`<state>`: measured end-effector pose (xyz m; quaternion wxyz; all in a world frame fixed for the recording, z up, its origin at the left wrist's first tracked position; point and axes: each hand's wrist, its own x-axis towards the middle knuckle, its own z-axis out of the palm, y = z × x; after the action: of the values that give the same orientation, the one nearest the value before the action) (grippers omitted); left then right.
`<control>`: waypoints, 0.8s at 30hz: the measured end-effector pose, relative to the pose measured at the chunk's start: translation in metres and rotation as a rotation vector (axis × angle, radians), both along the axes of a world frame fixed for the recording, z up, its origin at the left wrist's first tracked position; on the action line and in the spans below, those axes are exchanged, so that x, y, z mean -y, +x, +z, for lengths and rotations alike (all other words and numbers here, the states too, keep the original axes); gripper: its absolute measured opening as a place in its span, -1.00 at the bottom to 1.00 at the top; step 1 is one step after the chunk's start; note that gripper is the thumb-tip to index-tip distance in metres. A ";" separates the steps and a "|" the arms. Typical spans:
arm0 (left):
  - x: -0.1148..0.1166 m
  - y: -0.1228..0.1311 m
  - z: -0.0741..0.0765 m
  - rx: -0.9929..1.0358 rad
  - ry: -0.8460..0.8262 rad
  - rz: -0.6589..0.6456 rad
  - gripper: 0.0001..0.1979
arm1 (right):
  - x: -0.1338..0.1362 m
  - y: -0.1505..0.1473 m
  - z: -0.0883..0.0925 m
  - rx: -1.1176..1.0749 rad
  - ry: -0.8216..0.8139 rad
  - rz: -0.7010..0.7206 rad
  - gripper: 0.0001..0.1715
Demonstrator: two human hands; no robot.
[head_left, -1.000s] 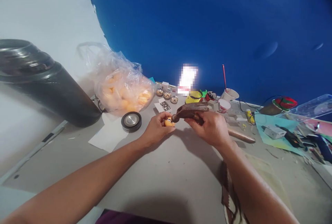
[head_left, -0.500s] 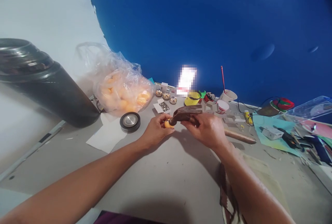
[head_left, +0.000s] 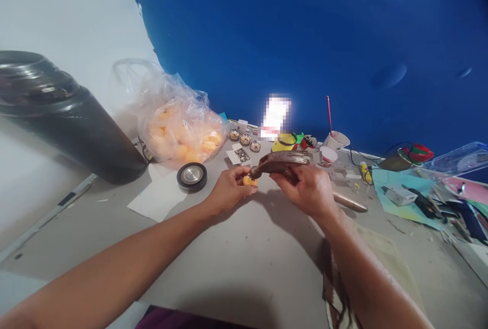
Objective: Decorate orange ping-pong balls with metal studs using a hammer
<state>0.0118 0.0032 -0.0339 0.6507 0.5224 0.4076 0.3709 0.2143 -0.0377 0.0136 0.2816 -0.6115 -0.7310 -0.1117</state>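
Note:
My left hand (head_left: 231, 189) is closed around a small orange ball (head_left: 249, 181), which looks like a ping-pong ball, holding it low over the table. Small dark marks or studs show on the ball's top. My right hand (head_left: 310, 189) grips a claw hammer (head_left: 282, 162) close to its head, the wooden handle sticking out to the right. The hammer's striking face is at the ball's upper right, touching or nearly so. Behind my left hand lies a small white paper or box of metallic studs (head_left: 241, 155). Several studded balls (head_left: 245, 139) sit just beyond it.
A clear plastic bag (head_left: 183, 136) of orange balls stands at the back left, beside a large dark flask (head_left: 95, 130). A black round lid (head_left: 191, 176) rests near my left wrist. Paper cups (head_left: 336, 141), a teal sheet (head_left: 392, 186) and assorted tools occupy the right. Cloth (head_left: 385, 258) lies under my right forearm.
The hammer has tilted in my right hand, its head swinging slightly and its handle end shifting left. My left hand keeps the ball in nearly the same place.

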 end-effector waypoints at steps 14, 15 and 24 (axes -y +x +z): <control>0.000 0.000 0.002 -0.008 0.002 -0.016 -0.69 | 0.001 0.000 -0.002 0.012 -0.040 0.022 -0.56; 0.001 0.000 0.002 -0.013 0.006 -0.018 -0.70 | 0.002 0.000 -0.002 -0.004 -0.032 0.013 -0.55; -0.001 -0.001 0.001 -0.015 0.004 -0.030 -0.71 | 0.002 -0.002 -0.001 -0.023 -0.032 0.001 -0.56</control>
<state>0.0113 0.0039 -0.0328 0.6520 0.5327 0.4039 0.3578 0.2126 -0.0398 0.0125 0.2800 -0.6170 -0.7296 -0.0927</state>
